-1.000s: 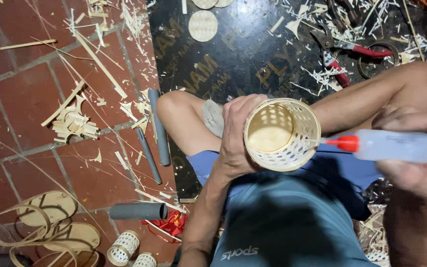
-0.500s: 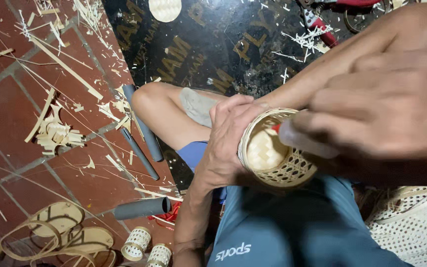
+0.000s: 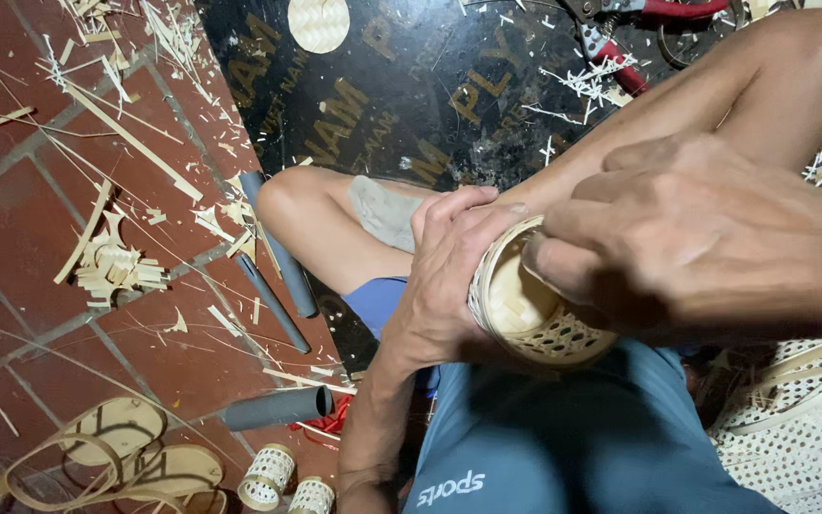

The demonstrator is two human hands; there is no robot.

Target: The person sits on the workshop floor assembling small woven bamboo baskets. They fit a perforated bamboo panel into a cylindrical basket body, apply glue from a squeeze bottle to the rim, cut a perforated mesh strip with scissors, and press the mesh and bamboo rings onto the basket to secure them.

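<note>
My left hand (image 3: 444, 276) is wrapped round the side of a small woven bamboo basket cup (image 3: 535, 328), held tilted over my lap with its mouth towards me. My right hand (image 3: 706, 228) covers the cup's right rim, thumb tip pressed at the opening. Its fingers are curled as they were around the glue bottle, which the hand itself now hides. My bare knee (image 3: 297, 205) lies just left of the cup.
Two grey tubes (image 3: 278, 257) lie by my knee and a third (image 3: 273, 407) lower down. Red-handled pliers (image 3: 620, 57) and a woven disc (image 3: 319, 24) rest on the black board. Small woven cups (image 3: 268, 476), bamboo coils (image 3: 116, 457), scraps (image 3: 111, 266) and a woven sheet (image 3: 801, 447) surround me.
My right hand with the red-tipped glue bottle has moved in from the right and over the cup's mouth, so the bottle is now covered. The cup has tilted to the right.
</note>
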